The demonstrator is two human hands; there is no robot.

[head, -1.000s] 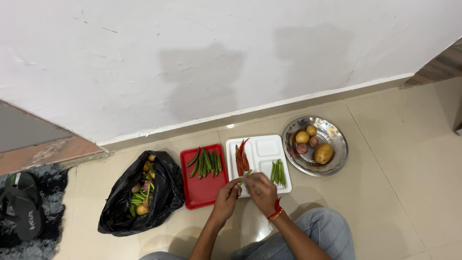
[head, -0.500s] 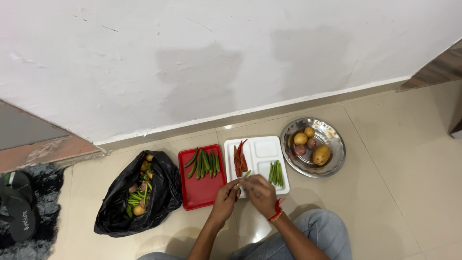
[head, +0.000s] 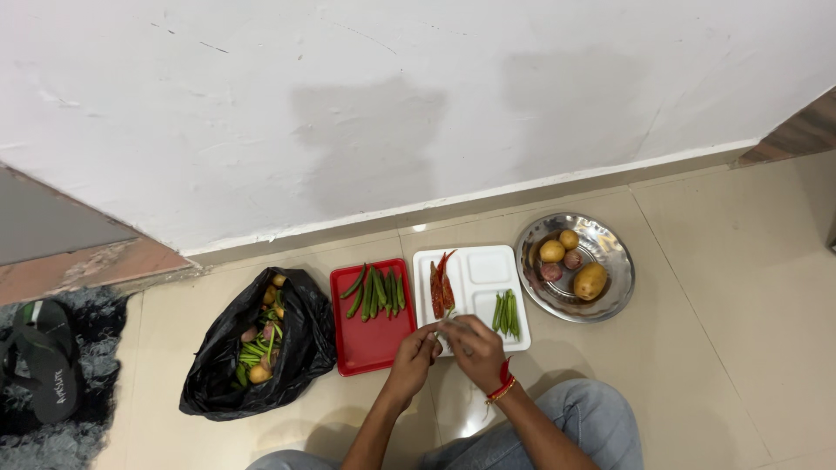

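My left hand (head: pixel 413 359) and my right hand (head: pixel 475 346) meet over the near edge of a white compartment tray (head: pixel 477 271), and together they pinch a thin green bean (head: pixel 445 324). Red chillies (head: pixel 441 283) lie in the tray's left compartment. A small bunch of green beans (head: pixel 506 312) lies in its right one. Left of it is a red tray (head: pixel 366 341) with okra pods (head: pixel 377 292) at its far end. My right wrist wears a red bangle and thread.
A round steel plate (head: pixel 610 300) right of the white tray holds potatoes and small reddish onions. An open black plastic bag (head: pixel 296 348) of mixed vegetables lies left of the red tray. A sandal (head: pixel 48 357) rests on a dark mat at far left. A white wall stands behind.
My hands stay together on the bean and shift only slightly. The view has moved a little.
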